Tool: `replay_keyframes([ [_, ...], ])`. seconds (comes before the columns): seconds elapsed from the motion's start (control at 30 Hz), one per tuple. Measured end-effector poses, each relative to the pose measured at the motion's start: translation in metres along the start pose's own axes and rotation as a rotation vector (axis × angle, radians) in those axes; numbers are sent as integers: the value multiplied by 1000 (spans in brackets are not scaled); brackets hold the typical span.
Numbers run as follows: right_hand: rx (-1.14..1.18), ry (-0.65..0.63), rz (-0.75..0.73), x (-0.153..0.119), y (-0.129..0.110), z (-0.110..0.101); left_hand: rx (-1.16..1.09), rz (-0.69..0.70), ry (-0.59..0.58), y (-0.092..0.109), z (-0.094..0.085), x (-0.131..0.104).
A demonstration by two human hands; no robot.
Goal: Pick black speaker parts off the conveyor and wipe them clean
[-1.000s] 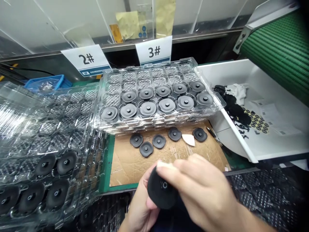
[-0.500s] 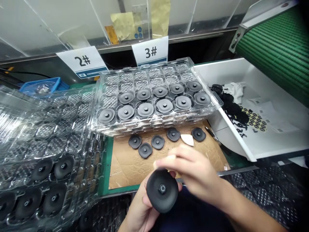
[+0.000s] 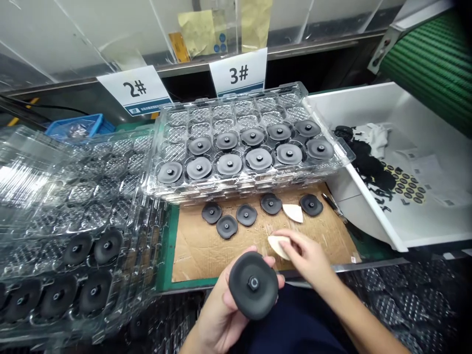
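My left hand [image 3: 224, 307] grips a black rounded disc [image 3: 253, 290] with a small raised stub at its centre, its face turned up toward me. Just right of it, my right hand [image 3: 304, 255] pinches a white wedge-shaped pad [image 3: 279, 247] over the cardboard sheet [image 3: 195, 255]. A second white pad [image 3: 294, 213] lies on the cardboard between two similar black discs. Several more black discs [image 3: 227, 226] rest in a loose row there. Behind them, a clear plastic tray [image 3: 173, 133] holds black discs in its two nearer rows.
At left are stacked clear trays [image 3: 127, 216] with more black discs. On the right stands a white bin [image 3: 372, 216] with black parts and labels, below a green ribbed belt [image 3: 431, 64]. A pen-like tool [image 3: 335, 207] lies by the bin. A blue basket [image 3: 98, 124] sits back left.
My right hand has moved away from the held disc, to the right, and the white pad in it now shows clearly. The surroundings have shifted slightly right in view.
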State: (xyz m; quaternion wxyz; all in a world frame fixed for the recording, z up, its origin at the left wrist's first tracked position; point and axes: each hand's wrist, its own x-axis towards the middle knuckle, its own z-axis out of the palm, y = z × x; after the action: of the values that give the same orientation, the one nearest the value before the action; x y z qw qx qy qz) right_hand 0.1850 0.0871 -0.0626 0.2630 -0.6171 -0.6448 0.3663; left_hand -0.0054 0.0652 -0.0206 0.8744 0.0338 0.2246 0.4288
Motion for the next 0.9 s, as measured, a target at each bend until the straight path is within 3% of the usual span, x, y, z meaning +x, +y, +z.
replay_keyframes([
  [0.07,52,57,-28,4,-31,-22,33,23,66,0,4,1],
  [0.13,126,74,-181,2,-65,-34,78,64,155,-2,7,2],
  [0.2,176,25,-402,-2,-91,-35,120,112,230,-4,5,1],
  [0.27,180,-80,-514,-6,-105,-29,156,146,249,-5,0,0],
  [0.4,139,-325,-424,-3,-107,-19,203,200,261,-5,-10,-1],
  [0.43,132,-322,-412,0,-107,-17,206,198,276,-6,-11,-1],
  [0.57,141,-105,-511,6,-112,-13,200,148,325,-6,-3,1],
  [0.67,190,-253,-527,1,-111,-23,202,156,297,0,4,0],
  [0.77,105,-337,-359,-7,-104,-36,203,169,279,4,6,-1],
  [0.83,-7,-242,-303,-8,-100,-40,180,165,281,5,5,-1],
  [0.9,-108,-120,-399,-3,-100,-38,150,136,262,3,4,0],
])
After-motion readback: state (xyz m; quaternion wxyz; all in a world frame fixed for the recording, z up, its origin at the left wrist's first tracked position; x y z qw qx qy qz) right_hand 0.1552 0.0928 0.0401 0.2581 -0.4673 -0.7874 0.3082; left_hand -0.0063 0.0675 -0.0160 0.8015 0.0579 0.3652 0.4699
